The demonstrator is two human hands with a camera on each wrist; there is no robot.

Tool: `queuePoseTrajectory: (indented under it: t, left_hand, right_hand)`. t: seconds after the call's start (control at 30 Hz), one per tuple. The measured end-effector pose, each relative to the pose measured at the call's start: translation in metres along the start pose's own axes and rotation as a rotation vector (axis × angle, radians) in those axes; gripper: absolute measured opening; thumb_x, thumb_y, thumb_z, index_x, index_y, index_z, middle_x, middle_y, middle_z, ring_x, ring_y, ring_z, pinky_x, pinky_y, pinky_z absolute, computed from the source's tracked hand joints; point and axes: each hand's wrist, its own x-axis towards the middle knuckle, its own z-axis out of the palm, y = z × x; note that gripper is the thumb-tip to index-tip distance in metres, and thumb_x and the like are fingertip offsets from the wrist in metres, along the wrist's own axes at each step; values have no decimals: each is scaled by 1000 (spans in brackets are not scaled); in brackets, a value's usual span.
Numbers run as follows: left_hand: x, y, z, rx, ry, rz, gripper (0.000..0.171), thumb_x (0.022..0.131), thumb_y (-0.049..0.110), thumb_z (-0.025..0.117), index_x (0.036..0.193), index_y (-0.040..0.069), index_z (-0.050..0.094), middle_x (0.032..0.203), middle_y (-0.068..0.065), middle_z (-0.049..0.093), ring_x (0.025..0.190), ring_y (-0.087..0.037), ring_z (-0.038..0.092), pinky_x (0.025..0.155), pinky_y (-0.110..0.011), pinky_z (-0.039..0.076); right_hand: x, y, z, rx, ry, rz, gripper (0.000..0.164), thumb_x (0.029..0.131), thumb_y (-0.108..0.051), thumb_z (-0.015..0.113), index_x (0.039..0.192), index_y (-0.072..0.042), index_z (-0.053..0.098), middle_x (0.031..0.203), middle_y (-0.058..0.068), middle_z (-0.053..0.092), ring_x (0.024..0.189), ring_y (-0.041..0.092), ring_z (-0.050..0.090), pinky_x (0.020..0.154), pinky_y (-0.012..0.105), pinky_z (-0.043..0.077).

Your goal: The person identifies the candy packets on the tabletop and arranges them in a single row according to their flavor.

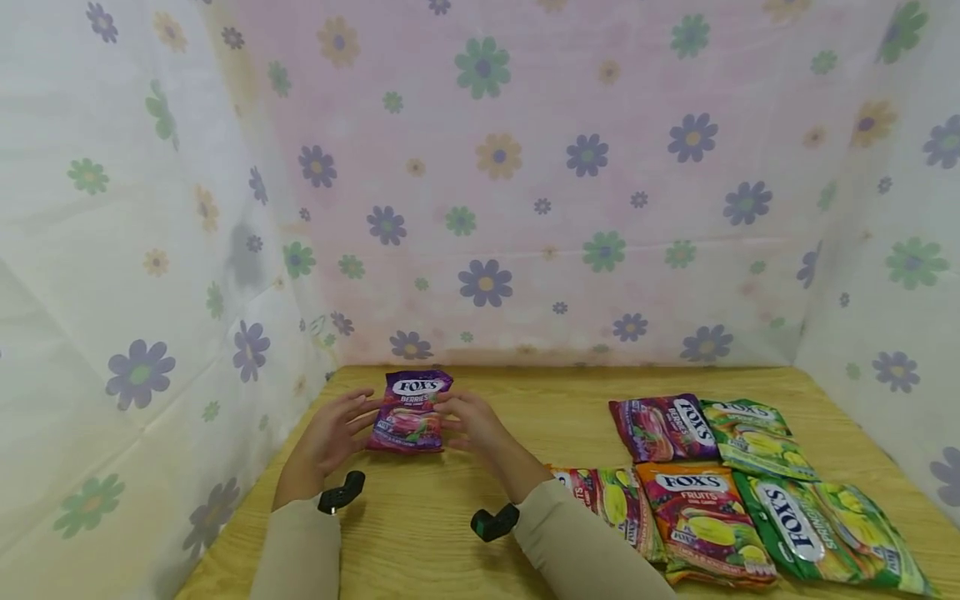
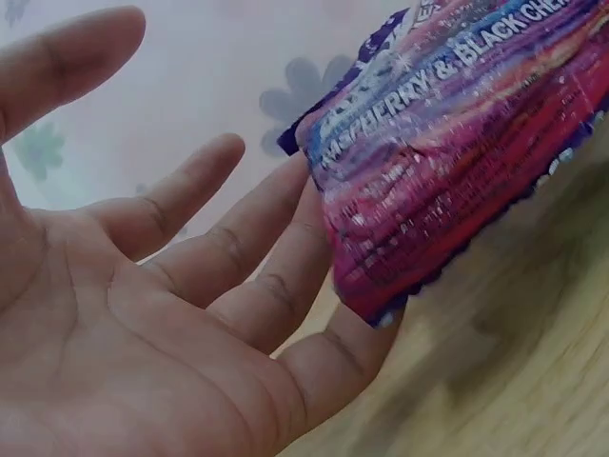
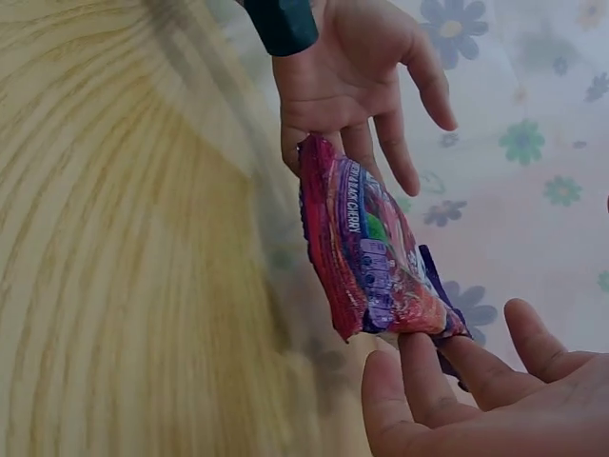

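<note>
A purple Fox's Berries candy bag [image 1: 408,417] is at the left of the table, between the two hands, its printed front facing the head camera. My left hand [image 1: 333,435] is at its left side, fingers extended and palm turned toward it. Along the opposite side is my right hand [image 1: 483,432], fingers loosely straight. In the left wrist view, the fingertips meet the edge of the bag [image 2: 447,162], and the thumb stands away. The right wrist view has fingers of the right hand [image 3: 476,405] against the bag's near end, the left hand [image 3: 347,76] at its far end.
More candy bags lie at the right: a purple one [image 1: 660,427], a light green one [image 1: 757,437], a red-orange fruits bag [image 1: 705,525], a dark green one [image 1: 832,533] and another [image 1: 607,504] partly behind the right sleeve. Flowered cloth [image 1: 540,217] walls the wooden table [image 1: 420,533] at back and sides.
</note>
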Motion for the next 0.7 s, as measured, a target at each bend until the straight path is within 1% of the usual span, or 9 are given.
queuePoseTrajectory:
  t: [0.03,0.13,0.3,0.37,0.47,0.53,0.6,0.63,0.7]
  left_hand:
    - [0,-1,-2,-3,7,-2,53,110,36,49,153,9,35,166,-21,31,139,-30,45,99,-35,53]
    - [-1,-2,-5,1,29,-12,56,109,37,50,153,7,35,165,-20,32,138,-30,46,98,-36,52]
    - [-1,-4,-6,-7,70,-32,55,107,38,54,150,9,38,164,-20,35,142,-35,43,99,-40,52]
    - [-2,-5,-7,30,78,-29,55,108,35,52,153,7,35,164,-20,34,141,-34,44,99,-38,52]
    - [-3,-6,-8,123,102,-22,57,109,27,53,157,3,33,162,-20,38,134,-27,52,99,-32,53]
    - [-3,-8,-9,206,116,-15,56,108,20,55,157,1,35,160,-19,40,125,-19,58,93,-24,54]
    - [-1,-10,-10,271,129,-4,55,106,15,58,156,0,39,158,-20,43,119,-12,62,91,-20,55]
    - [-1,-11,-10,298,132,0,55,105,13,60,155,0,40,158,-20,44,117,-11,63,90,-19,55]
    - [0,-13,-10,344,137,5,55,104,11,61,155,-1,42,158,-23,45,119,-12,63,91,-20,56]
  right_hand:
    - [0,1,2,-7,3,-1,58,95,-34,68,143,-5,54,141,14,59,134,40,53,107,60,46]
    - [2,4,7,-5,-23,-12,60,96,-34,67,147,-5,51,148,16,55,139,41,49,113,64,40]
    - [7,12,10,12,-56,-32,62,98,-31,65,150,-4,47,156,19,47,144,42,44,119,65,33]
    - [9,17,10,34,-63,-42,61,99,-29,63,151,-2,45,157,20,45,145,41,43,120,64,32]
    - [10,24,11,72,-78,-58,60,101,-24,58,153,1,41,159,21,42,145,41,43,121,63,32]
    - [9,28,11,98,-96,-61,59,102,-21,55,154,1,39,159,22,41,146,40,43,121,62,30]
    - [9,32,11,112,-111,-60,60,102,-20,55,155,1,38,160,21,41,147,40,41,123,62,28]
    - [8,34,11,120,-115,-55,61,101,-20,55,155,1,38,160,21,41,148,39,39,124,62,27]
    - [8,37,12,116,-122,-46,62,101,-19,56,156,1,37,161,21,40,151,39,36,125,61,25]
